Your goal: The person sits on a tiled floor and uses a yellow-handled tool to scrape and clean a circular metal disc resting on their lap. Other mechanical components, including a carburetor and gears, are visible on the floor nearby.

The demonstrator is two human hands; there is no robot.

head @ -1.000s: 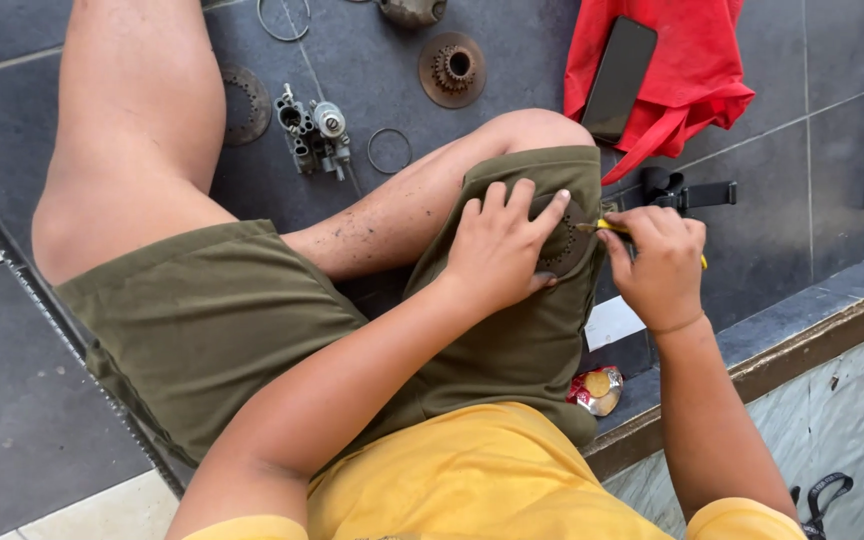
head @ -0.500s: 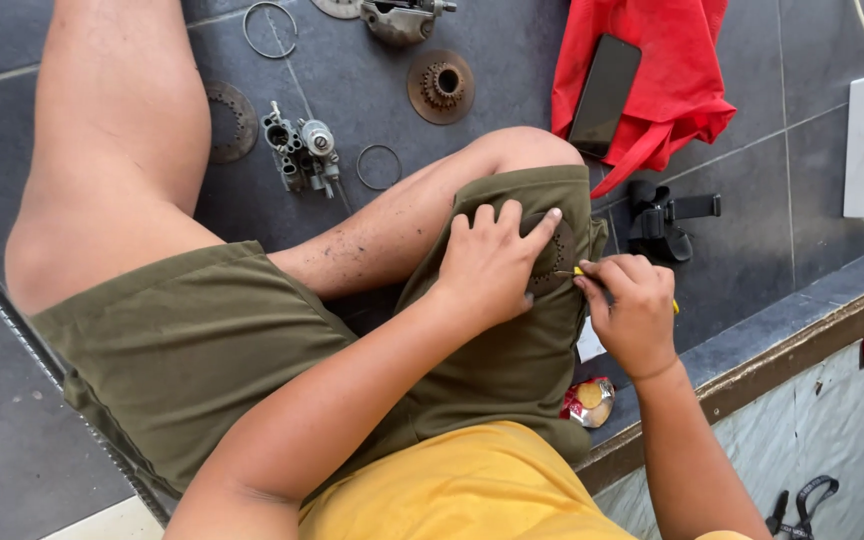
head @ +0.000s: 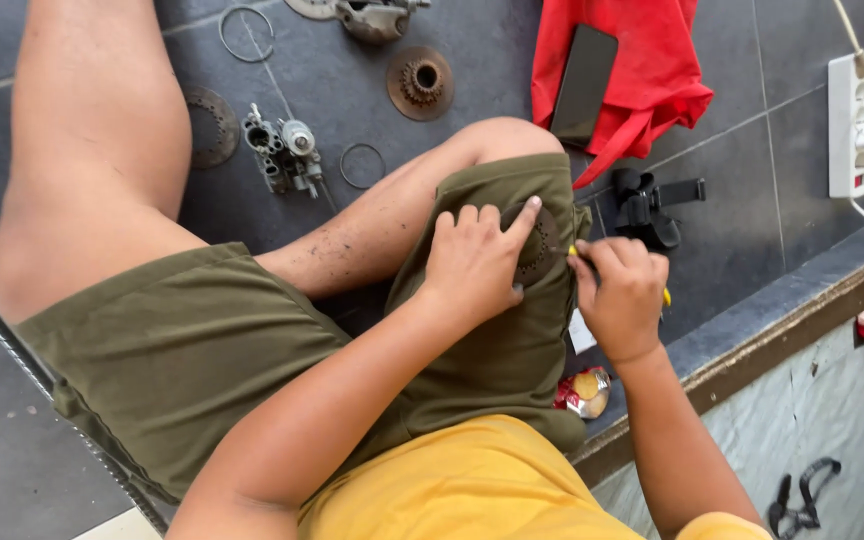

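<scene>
My left hand presses a dark round toothed metal disc flat against my right thigh, on the olive shorts. Fingers are spread over the disc, index fingertip near its upper edge. Just to its right, my right hand is closed around a thin yellow-handled tool, whose tip meets the disc's right rim. Most of the tool is hidden inside the fist.
On the dark tiled floor lie a small carburettor, thin rings, rusty toothed discs, and a red cloth with a black phone. A black strap clamp, a white power strip and a crumpled wrapper sit to the right.
My left hand has shifted so the disc shows between thumb and index finger. My right hand with the tool has stayed at the disc's right edge. The view has shifted slightly.
</scene>
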